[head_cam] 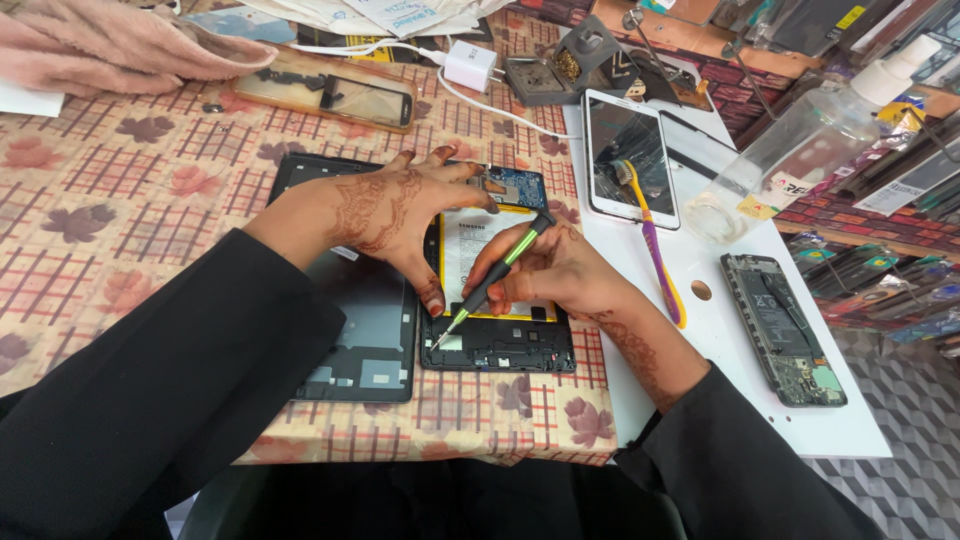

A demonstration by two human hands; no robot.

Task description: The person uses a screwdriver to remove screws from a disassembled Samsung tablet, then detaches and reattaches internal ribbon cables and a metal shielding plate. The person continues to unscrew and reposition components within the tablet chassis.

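Note:
An opened tablet body [498, 345] lies on the patterned tablecloth, its white battery [470, 245] and blue circuit board [520, 188] exposed. My left hand [395, 215] rests flat across its upper left side, fingers spread, thumb pressing at the left edge. My right hand [550, 275] grips a black and green screwdriver [495, 275], tip down at the lower left part of the frame. The removed dark back cover [365, 335] sits just left of the tablet, partly under my left forearm.
On a white board [730, 330] at right lie a white phone [630, 155] with a purple and yellow toothbrush [655, 250] and an opened phone [785, 325]. A clear spray bottle [800, 145], a charger [470, 65], another opened phone [330, 95] and pink cloth [110, 45] sit behind.

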